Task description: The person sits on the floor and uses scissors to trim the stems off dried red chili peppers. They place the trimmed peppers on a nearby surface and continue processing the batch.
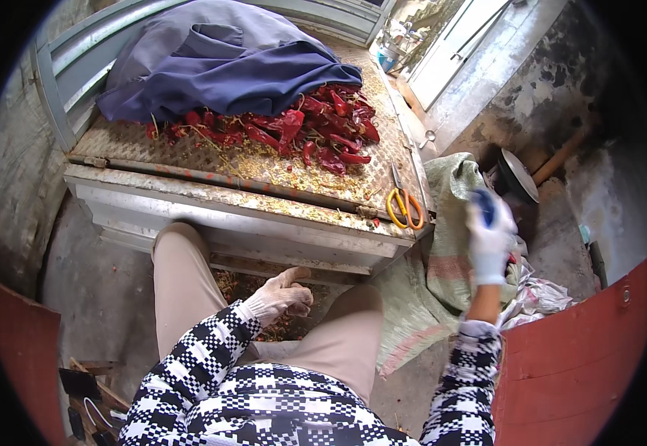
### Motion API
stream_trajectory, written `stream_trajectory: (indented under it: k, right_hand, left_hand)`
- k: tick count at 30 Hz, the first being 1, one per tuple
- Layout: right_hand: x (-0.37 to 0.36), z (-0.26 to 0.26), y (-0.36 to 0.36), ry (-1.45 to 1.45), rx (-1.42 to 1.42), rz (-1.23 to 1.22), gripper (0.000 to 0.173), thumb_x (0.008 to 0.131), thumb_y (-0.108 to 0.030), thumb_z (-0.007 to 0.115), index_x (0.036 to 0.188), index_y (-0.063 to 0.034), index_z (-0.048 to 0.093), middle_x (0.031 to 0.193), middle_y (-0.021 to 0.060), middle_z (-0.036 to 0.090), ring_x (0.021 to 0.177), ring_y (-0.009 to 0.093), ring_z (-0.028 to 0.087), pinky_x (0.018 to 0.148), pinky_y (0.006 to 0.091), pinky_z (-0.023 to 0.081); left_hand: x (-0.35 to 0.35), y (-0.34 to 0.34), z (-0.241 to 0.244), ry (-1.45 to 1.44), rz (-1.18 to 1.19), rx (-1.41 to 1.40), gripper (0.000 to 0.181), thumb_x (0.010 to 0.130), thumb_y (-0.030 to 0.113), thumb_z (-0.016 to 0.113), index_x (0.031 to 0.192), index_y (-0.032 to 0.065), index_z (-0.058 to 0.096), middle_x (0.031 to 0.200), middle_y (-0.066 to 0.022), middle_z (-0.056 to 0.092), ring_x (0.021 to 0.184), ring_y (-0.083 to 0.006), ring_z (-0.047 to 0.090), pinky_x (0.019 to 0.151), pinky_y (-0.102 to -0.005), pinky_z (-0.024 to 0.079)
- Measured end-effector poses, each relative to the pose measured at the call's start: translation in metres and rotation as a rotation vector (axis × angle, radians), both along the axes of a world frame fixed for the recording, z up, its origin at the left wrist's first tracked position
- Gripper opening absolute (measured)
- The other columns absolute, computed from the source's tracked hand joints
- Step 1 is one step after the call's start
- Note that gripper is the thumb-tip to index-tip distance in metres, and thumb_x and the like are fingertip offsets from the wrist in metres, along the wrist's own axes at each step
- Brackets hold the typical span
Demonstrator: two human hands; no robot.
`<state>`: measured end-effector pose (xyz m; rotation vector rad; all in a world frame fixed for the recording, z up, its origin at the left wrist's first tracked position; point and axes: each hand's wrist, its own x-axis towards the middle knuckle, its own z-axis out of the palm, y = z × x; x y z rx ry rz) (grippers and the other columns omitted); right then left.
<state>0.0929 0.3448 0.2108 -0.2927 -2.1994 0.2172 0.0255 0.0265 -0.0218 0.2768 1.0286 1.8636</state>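
Note:
My left hand (283, 295), in a pale knit glove, hovers between my knees. Its fingers are loosely bent and apart, with nothing visible in them. Off to the right is my right hand (490, 237), blurred, in a white glove, over a green woven sack (450, 245). A dark blue patch shows at its fingers; whether this is a held thing or part of the glove cannot be made out. Dried red chili peppers (323, 125) lie heaped on a rusty metal platform (184, 156), partly under a blue-grey cloth (217, 72). Orange-handled scissors (404, 207) rest at its near right corner.
Yellow seeds (278, 173) are strewn across the platform. Grey metal rails (58, 83) bound its far left side. A dark round pan or lid (518, 175) leans by the right wall. Crumpled white plastic sacking (540, 298) and a red panel (580, 357) are near my right arm.

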Motion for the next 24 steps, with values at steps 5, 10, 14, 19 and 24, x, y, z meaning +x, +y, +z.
stream_trajectory:
  k: [5, 10, 14, 19, 24]
  right_hand:
    - [-0.109, -0.07, -0.074, -0.462, -0.031, 0.071, 0.048, 0.083, -0.041, 0.067, 0.112, -0.0034, 0.063, 0.103, 0.0175, 0.067, 0.093, 0.029, 0.066, 0.084, 0.0381, 0.051]
    - [-0.179, -0.101, -0.101, -0.596, -0.092, -0.089, 0.055, 0.084, -0.043, 0.062, 0.126, -0.0086, 0.053, 0.113, 0.0165, 0.063, 0.104, 0.032, 0.062, 0.089, 0.0418, 0.049]
    - [-0.19, -0.119, -0.081, -0.421, -0.252, 0.042, 0.032, 0.083, -0.03, 0.064, 0.108, -0.0115, 0.064, 0.104, 0.0152, 0.068, 0.097, 0.034, 0.064, 0.084, 0.0435, 0.05]
    - [-0.131, -0.116, -0.105, -0.049, -0.779, 0.373, 0.017, 0.081, -0.007, 0.066, 0.096, 0.0004, 0.064, 0.088, 0.0082, 0.067, 0.077, 0.016, 0.062, 0.074, 0.0286, 0.05]
    - [-0.054, -0.139, -0.142, 0.059, -0.793, 0.468, 0.02, 0.081, -0.002, 0.066, 0.101, 0.0032, 0.062, 0.087, 0.0074, 0.066, 0.078, 0.013, 0.061, 0.076, 0.0257, 0.05]
  left_hand:
    - [-0.008, -0.007, 0.012, -0.002, 0.067, -0.045, 0.066, 0.089, 0.014, 0.063, 0.143, 0.0018, 0.028, 0.098, -0.0108, 0.063, 0.08, -0.0171, 0.064, 0.072, -0.0285, 0.056]
    - [-0.011, -0.013, 0.005, 0.003, 0.107, -0.111, 0.06, 0.088, 0.017, 0.064, 0.139, 0.002, 0.037, 0.101, -0.0122, 0.061, 0.083, -0.0173, 0.061, 0.069, -0.0297, 0.056]
    - [-0.012, -0.013, 0.006, 0.021, 0.119, -0.104, 0.061, 0.088, 0.019, 0.063, 0.139, 0.0011, 0.037, 0.102, -0.012, 0.061, 0.084, -0.0175, 0.06, 0.069, -0.0292, 0.056]
    - [-0.013, -0.012, 0.01, 0.032, 0.132, -0.004, 0.063, 0.09, 0.023, 0.061, 0.141, -0.0002, 0.033, 0.109, -0.0118, 0.06, 0.091, -0.0182, 0.06, 0.075, -0.0297, 0.054]
    - [-0.01, -0.008, 0.015, 0.048, 0.251, 0.129, 0.059, 0.095, 0.025, 0.059, 0.142, 0.0032, 0.032, 0.12, -0.0116, 0.059, 0.104, -0.02, 0.059, 0.084, -0.0339, 0.052]
